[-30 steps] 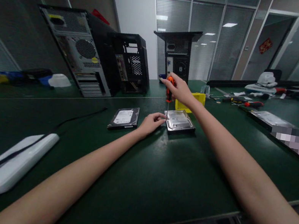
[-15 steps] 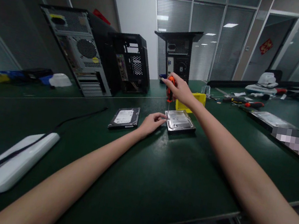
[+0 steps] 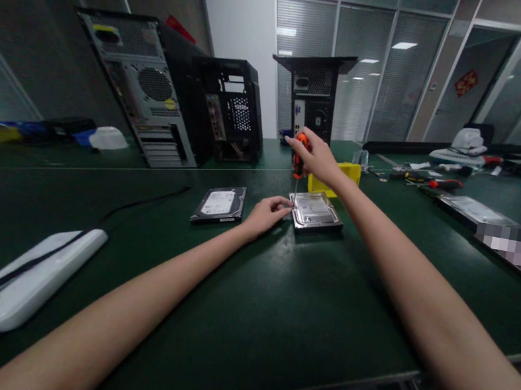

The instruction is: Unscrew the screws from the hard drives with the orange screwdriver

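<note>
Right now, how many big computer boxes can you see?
3: the left box, the middle box close beside it, and the right box behind the right hand, which hides a little of it. More could be hidden.

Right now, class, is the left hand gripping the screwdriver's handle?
No, the right hand grips the screwdriver; the left hand is at the silver hard drive's edge.
</note>
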A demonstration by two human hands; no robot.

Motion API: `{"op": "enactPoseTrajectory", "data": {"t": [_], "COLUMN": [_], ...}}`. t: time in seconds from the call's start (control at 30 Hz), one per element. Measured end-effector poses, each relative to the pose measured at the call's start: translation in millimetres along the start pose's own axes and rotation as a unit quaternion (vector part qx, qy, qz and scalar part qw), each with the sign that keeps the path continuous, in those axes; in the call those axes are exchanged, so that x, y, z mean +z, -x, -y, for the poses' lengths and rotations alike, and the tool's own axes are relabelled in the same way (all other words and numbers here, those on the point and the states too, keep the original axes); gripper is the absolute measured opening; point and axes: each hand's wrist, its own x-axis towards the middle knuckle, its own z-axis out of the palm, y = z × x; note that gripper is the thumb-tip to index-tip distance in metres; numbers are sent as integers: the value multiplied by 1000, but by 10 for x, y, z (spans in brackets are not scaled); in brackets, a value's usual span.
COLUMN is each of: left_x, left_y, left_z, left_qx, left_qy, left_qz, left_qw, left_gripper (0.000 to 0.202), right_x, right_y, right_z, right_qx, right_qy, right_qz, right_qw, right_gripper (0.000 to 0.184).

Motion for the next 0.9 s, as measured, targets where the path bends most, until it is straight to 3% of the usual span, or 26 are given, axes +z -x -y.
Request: {"op": "enactPoseTrajectory", "data": {"t": [0.9], "left_x": [-2], "left_y": [-1], "left_z": [8], "left_qx": [3], "left_qy": [8], "left_qz": [9], "left_qw": [1000], "left_gripper": [33], "right_x": [-2], "right_y": [7], "right_z": [9], "right_qx": [10], "right_qy": [-25], "right_qz": [7], "right_qw": [1000], "right_gripper": [40]}}
